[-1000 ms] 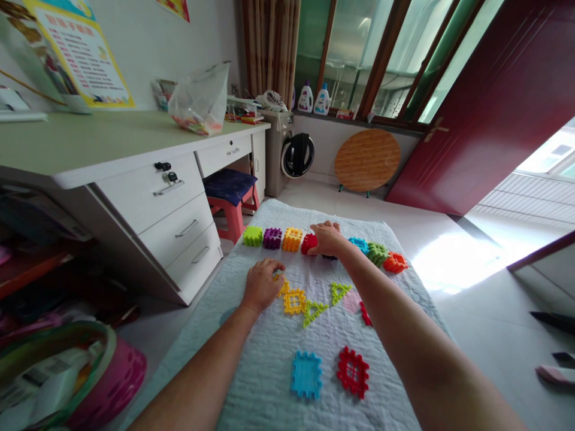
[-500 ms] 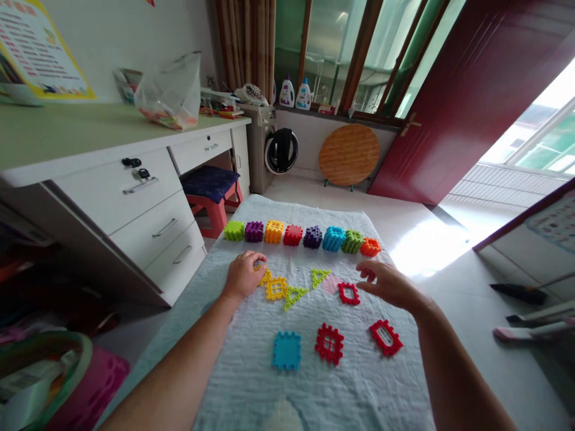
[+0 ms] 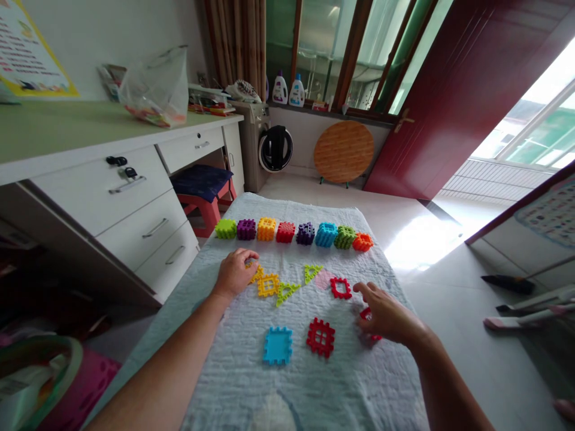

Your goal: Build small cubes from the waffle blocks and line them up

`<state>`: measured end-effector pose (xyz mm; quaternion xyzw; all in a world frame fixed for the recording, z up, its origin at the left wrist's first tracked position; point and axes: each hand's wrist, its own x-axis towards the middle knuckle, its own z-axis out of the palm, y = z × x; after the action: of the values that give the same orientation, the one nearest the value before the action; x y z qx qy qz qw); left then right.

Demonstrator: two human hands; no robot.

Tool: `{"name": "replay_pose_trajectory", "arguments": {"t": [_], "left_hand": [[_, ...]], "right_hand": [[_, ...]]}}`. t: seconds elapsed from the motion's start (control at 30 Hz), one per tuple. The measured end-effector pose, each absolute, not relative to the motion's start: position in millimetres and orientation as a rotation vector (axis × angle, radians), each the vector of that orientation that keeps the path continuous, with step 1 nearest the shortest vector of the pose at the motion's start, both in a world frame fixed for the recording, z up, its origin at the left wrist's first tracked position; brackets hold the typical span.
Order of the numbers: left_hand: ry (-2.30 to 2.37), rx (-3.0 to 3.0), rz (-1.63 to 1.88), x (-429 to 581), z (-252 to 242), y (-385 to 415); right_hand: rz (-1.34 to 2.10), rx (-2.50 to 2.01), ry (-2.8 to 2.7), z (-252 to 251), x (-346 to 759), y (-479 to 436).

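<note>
My left hand [image 3: 236,273] rests on the cloth with its fingers curled on the edge of a yellow interlocking building piece [image 3: 257,275], which it partly hides. Touching that piece is a yellow window-pattern square [image 3: 268,285], followed by a lime triangle [image 3: 286,293]; a second lime triangle [image 3: 312,273] lies apart. My right hand [image 3: 381,311], fingers spread, hovers over a red piece [image 3: 366,313] that it mostly covers. Left of it lies a red open-frame square [image 3: 341,288]. Nearer to me are a red window-pattern square [image 3: 320,337] and a solid blue square [image 3: 277,345].
Stacks of same-coloured pieces stand in a row across the far part of the cloth-covered table [image 3: 233,383], from a lime stack [image 3: 225,228] to an orange stack [image 3: 363,242]. A white desk [image 3: 108,203] and a stool [image 3: 204,185] are to the left.
My right hand has moved down and nearer, from beside the red open-frame square to over the outer red piece. The left hand stays at the yellow piece. The view has shifted slightly.
</note>
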<state>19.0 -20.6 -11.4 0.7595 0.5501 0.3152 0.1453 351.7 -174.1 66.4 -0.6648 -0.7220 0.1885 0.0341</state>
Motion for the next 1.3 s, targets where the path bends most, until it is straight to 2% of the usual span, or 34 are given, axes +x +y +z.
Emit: {"name": "replay_pose_trajectory", "arguments": {"t": [0.17, 0.3, 0.47, 0.63, 0.93, 1.3], "left_hand": [[1.591, 2.191, 0.903, 19.2, -12.1, -20.1], [1.598, 2.195, 0.899, 19.4, -10.8, -21.0], [1.603, 2.196, 0.889, 20.1, -8.5, -22.2], [1.614, 2.181, 0.884, 20.6, -7.2, -22.6], [1.611, 2.166, 0.893, 21.5, -4.9, -23.8], [1.594, 2.178, 0.896, 20.4, -9.0, -21.3]], "right_hand": [[0.478, -1.665, -2.119, 77.6, 320.0, -150.7], [0.419, -1.452, -1.938, 60.8, 285.5, -133.8], [0.357, -1.389, -2.032, 33.1, 271.2, -133.7], [0.258, -1.459, -2.139, 40.4, 277.7, -143.3], [0.573, -1.543, -2.519, 48.6, 266.6, -171.6], [0.834, -1.227, -2.077, 50.7, 274.8, -161.0]]}}
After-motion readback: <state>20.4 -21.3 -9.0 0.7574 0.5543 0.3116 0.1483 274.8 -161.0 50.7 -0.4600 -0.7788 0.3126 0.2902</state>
